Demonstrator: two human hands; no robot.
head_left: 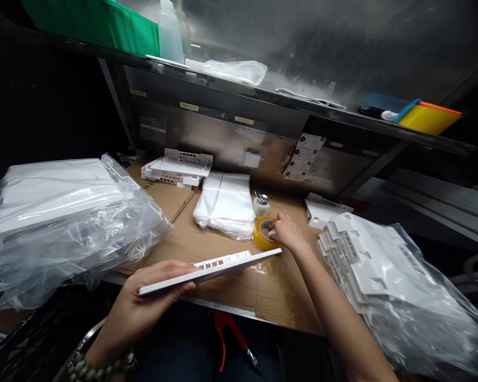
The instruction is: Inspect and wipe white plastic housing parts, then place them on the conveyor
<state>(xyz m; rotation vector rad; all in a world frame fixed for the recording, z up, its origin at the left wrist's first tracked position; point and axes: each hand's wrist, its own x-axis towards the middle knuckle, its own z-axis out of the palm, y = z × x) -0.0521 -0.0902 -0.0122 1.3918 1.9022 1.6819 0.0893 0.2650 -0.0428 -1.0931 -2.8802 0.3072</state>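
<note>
My left hand grips one end of a flat white panel, held edge-on above the brown cardboard work surface. The panel has a row of small square cutouts along its far side. Near the middle of the surface, my right hand has its fingers closed on a small white piece beside a yellow tape roll. What the piece is cannot be made out. Just behind the tape stands a small bottle with a metal top.
Plastic-wrapped white panels lie at left and right. A stack of white bags and loose white parts lie behind. Overhead, a shelf bears a green bin. Red-handled pliers rest below the front edge.
</note>
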